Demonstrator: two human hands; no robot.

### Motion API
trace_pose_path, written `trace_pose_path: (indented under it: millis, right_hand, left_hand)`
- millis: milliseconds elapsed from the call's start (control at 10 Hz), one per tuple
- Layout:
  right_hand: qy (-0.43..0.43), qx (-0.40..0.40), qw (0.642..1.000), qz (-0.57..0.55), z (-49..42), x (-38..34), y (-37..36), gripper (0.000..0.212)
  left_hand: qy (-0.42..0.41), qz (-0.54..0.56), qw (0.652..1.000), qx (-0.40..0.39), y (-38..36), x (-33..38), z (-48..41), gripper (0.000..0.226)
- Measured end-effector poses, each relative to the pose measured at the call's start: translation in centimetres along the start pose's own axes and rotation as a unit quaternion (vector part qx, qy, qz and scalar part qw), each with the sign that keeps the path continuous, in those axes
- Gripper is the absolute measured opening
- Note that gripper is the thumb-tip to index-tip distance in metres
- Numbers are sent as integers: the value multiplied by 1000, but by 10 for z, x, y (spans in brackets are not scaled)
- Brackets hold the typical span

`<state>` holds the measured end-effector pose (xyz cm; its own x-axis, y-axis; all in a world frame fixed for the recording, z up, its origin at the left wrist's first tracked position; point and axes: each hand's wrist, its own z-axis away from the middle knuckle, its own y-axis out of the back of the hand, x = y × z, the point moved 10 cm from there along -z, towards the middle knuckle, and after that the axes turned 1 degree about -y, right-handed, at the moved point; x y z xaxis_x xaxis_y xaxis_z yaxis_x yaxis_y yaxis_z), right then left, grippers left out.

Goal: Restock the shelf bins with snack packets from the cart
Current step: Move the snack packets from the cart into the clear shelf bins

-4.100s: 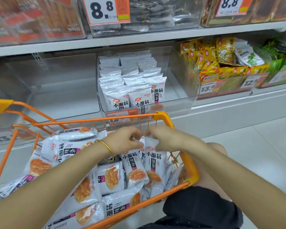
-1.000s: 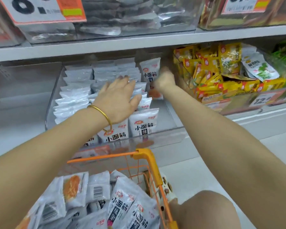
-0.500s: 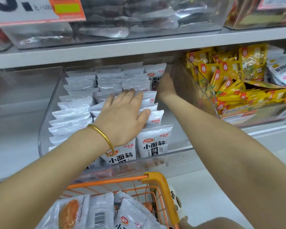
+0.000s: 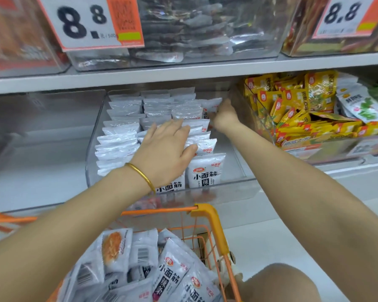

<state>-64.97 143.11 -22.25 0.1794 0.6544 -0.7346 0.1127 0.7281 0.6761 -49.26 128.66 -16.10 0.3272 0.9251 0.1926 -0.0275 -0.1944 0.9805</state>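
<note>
White packet [image 4: 212, 104] in right grip [image 4: 225, 116]

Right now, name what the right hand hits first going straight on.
The right hand would first push into the white packet it pinches, then probably the back wall of the clear bin.

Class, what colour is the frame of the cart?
Orange; the cart shows best in the head view.

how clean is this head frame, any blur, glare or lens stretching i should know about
Head view: the wide lens swells the left forearm toward the bottom corner; the far left margin is smeared and the 8.8 price tag is soft; the clear bin carries pale reflections on its front wall; print on the front snack packet reads sharp; the light is even, with no hard shadows.
</note>
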Motion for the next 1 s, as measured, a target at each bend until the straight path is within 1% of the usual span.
trace_pose_path:
  millis: [100, 200, 300, 500, 700, 800, 900, 1000]
  right_hand:
    - [-17, -1, 997, -80, 7, -2, -3, 46]
    - [-41, 22, 995, -88, -3, 3, 3, 46]
    - [-42, 61, 995, -66, -13, -2, 16, 48]
    - [-25, 58, 997, -45, -37, 0, 11, 46]
    - [24, 94, 995, -23, -43, -3, 8, 38]
    - [33, 103, 993, -37, -43, -2, 6, 38]
    - [10, 102, 994, -35, -40, 3, 6, 46]
    - [-2, 87, 996, -4, -33, 2, 5, 56]
  left_hand:
    - [3, -9, 1000, -4, 0, 1, 4, 52]
    - [-1, -17, 1000, -12, -1, 0, 1, 53]
    - [-8, -23, 1000, -10, 0, 0, -5, 52]
    - [-12, -24, 1000, -15, -5, -1, -14, 52]
    - [-16, -15, 1000, -12, -11, -3, -15, 52]
    - [-21, -10, 1000, -7, -10, -2, -15, 52]
    - [-26, -3, 1000, 1, -9, -2, -14, 52]
    - [-36, -6, 999, 20, -3, 0, -11, 53]
